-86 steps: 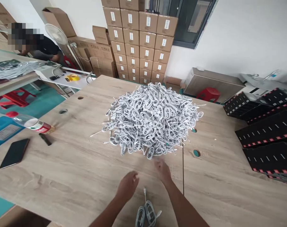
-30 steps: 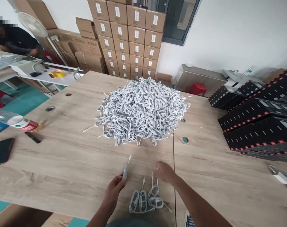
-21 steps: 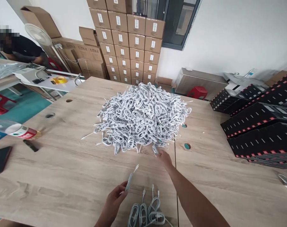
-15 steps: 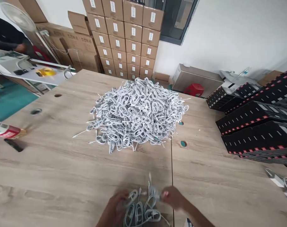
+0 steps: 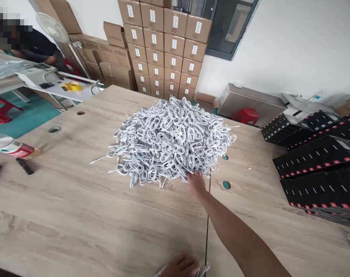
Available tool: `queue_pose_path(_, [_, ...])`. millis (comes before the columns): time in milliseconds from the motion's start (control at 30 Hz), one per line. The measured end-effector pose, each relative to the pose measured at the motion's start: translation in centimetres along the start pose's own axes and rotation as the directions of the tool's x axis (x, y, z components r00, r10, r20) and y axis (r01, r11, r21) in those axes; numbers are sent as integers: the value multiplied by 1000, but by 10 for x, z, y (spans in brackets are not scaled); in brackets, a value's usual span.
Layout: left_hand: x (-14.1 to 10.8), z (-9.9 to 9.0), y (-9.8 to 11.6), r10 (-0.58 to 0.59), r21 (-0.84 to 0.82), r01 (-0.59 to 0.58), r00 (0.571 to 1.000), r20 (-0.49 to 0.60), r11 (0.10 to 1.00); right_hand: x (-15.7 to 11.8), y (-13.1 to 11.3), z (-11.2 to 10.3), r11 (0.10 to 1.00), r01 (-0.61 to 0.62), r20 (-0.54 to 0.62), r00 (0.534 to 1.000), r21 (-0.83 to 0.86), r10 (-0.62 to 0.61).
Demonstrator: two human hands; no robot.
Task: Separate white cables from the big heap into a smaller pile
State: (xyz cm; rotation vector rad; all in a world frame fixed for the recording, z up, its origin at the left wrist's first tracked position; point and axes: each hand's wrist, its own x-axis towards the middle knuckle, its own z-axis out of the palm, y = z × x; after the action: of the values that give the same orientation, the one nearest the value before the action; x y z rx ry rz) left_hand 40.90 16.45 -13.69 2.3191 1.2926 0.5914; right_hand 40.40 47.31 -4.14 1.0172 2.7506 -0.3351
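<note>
A big heap of coiled white cables [image 5: 169,142] lies on the wooden table, with loose plug ends sticking out at its edges. At the heap's near right edge is my right hand [image 5: 196,181], its fingers curled down onto a coiled cable; the fingertips are partly hidden among the coils. Low in the picture, my left hand [image 5: 182,265] is smeared by motion and cut off by the bottom edge. Thin cable ends [image 5: 205,269] show beside it, but whether its fingers grip any is unclear.
Black boxes [image 5: 319,188] with red marks are stacked at the right. A labelled jar [image 5: 17,149] and a black marker [image 5: 25,166] lie at the left. Holes [image 5: 226,185] and a seam interrupt the tabletop [image 5: 105,215]. Cartons [image 5: 163,50] stand behind; a person sits far left.
My right hand has moved forward from the small group of coiled cables at the near edge to the heap. My left hand is lower in view, and those coils are mostly out of sight.
</note>
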Motion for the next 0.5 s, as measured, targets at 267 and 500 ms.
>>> queue_pose_path(267, [-21, -38, 13, -574, -308, 515, 806, -144, 800, -120, 3, 24, 971, 109, 181, 972, 210, -149])
queue_pose_path(500, [-28, -66, 5, -756, -291, 700, 631, -175, 652, -161, 13, 54, 736, 27, 224, 945, 676, -241])
